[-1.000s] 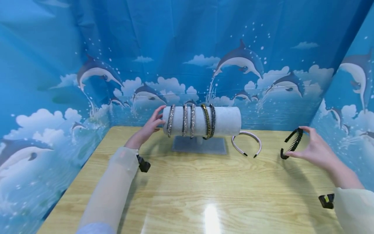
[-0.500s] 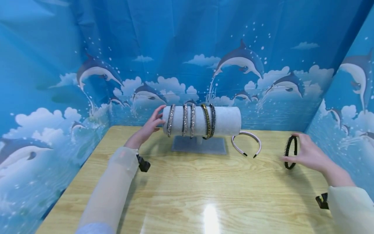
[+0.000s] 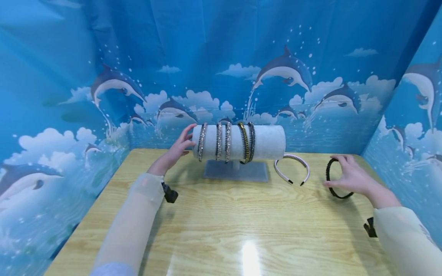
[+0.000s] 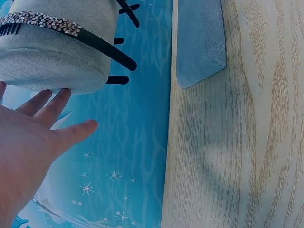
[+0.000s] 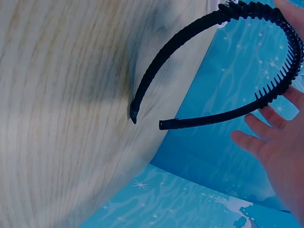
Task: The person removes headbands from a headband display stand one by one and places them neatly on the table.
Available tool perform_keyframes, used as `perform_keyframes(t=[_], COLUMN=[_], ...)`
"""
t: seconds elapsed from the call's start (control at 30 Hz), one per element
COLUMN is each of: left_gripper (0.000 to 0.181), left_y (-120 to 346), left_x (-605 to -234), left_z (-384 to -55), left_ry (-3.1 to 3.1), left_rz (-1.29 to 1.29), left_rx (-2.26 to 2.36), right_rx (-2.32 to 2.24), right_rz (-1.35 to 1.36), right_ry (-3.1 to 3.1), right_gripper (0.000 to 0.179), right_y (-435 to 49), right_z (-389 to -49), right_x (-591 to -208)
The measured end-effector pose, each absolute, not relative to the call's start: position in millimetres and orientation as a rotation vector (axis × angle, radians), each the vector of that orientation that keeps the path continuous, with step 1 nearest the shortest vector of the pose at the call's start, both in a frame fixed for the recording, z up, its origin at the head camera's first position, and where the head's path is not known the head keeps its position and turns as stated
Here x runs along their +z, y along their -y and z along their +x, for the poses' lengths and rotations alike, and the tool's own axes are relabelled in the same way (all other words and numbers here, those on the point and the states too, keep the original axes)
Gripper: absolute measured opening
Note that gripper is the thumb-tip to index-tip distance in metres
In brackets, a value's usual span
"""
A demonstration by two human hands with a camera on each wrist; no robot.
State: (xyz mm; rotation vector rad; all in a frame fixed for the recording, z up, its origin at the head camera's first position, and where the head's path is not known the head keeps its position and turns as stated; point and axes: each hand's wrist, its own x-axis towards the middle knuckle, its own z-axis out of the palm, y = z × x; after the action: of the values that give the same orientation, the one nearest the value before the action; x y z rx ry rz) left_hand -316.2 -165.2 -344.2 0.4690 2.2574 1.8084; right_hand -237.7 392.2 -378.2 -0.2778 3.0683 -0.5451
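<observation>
In the head view, my right hand [image 3: 355,178] holds a black toothed headband [image 5: 176,46] between thumb and fingers, above the table's right side. The right wrist view shows the band's two tips and inner teeth. My left hand [image 3: 177,148] touches the left end of a grey plush headband display roll [image 3: 268,142], fingers extended, as the left wrist view shows. Several headbands circle the roll: silvery glittering ones such as the leftmost headband [image 3: 202,142], a gold headband [image 3: 245,142] and a dark grey headband [image 3: 252,142]. A white headband [image 3: 283,176] lies on the table.
The roll stands on a grey flat base [image 3: 221,173] on the wooden table [image 3: 221,222]. A blue dolphin-print curtain [image 3: 214,76] hangs behind and at both sides, close to my right hand.
My right hand has moved left with the black headband and turned it, so its loop now faces the head camera more. The left hand has stayed at the roll's end.
</observation>
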Motion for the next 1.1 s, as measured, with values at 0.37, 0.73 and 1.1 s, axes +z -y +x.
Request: perform_keyframes(t=[0.37, 0.73, 1.1], left_gripper=[0.068, 0.068, 0.069], left_y=[164, 164, 165], left_x=[-343, -344, -345], left_z=[-317, -314, -316], left_ry=[-2.258, -2.244, -2.24], left_rz=[0.476, 0.486, 0.481], left_rx=[1.814, 1.815, 1.822], right_rx=[-0.498, -0.545, -0.58], right_rz=[-0.321, -0.279, -0.307], right_ry=[-3.069, -3.024, -3.025], right_gripper=[0.095, 0.092, 0.084], right_y=[-387, -399, -410], right_z=[-249, -249, -250], right_x=[-387, -407, -412])
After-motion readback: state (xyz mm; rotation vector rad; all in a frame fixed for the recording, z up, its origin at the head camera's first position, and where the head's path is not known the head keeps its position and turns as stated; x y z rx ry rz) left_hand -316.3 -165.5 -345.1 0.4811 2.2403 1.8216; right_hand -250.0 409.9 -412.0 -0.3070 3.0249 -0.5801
